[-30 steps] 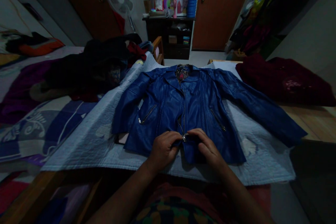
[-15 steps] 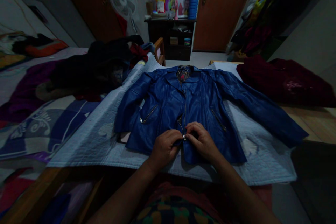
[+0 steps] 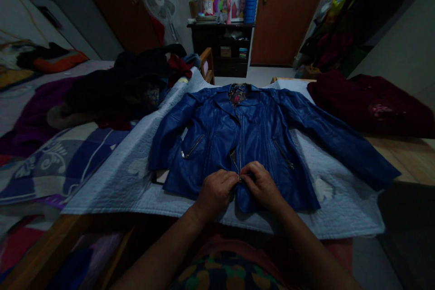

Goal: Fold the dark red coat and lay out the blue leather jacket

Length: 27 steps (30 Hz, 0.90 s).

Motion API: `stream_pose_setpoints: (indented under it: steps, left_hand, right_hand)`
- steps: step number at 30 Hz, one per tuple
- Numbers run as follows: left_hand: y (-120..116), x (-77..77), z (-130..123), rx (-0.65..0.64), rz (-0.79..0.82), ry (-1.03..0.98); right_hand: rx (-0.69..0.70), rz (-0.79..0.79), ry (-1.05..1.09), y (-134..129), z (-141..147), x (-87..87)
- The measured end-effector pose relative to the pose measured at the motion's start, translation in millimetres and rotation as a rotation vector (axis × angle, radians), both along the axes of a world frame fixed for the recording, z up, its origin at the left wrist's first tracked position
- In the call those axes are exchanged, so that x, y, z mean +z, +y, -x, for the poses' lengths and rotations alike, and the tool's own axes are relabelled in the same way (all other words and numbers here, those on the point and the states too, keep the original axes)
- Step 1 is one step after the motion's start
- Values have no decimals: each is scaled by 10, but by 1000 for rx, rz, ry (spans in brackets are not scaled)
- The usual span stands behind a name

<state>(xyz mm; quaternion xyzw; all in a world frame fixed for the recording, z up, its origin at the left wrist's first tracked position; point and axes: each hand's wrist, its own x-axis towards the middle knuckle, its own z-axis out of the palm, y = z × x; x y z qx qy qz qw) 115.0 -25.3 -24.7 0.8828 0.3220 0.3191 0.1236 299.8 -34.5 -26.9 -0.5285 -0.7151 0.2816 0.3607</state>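
Observation:
A blue jacket lies front up on a light blue quilted cloth, its sleeves spread to both sides. At the lower front, a metal zipper is pinched between my two hands. My left hand grips the left front edge beside the zipper end. Thumb and fingers of my right hand close on the zipper from the right. The fingertips nearly touch and hide part of the zipper end. Above them, the two zipper edges stand slightly apart.
Dark clothes and a checked blue-and-white cloth lie at left. A maroon garment lies at right. A fan, a dark cabinet and a door stand at the back.
My left fingers have moved slightly right and closed in more tightly at the zipper end. My right hand has shifted slightly, still at the zipper. The jacket lies almost as before.

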Motion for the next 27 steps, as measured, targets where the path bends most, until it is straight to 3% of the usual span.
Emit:
stream_pose_setpoints:
  steps: [13, 27]
  left_hand:
    - [-30, 5, -9, -42, -112, -129]
    - [-65, -25, 54, 29, -5, -66]
  right_hand:
    - [-23, -170, -93, -32, 75, -11]
    - [-39, -171, -22, -37, 86, 20]
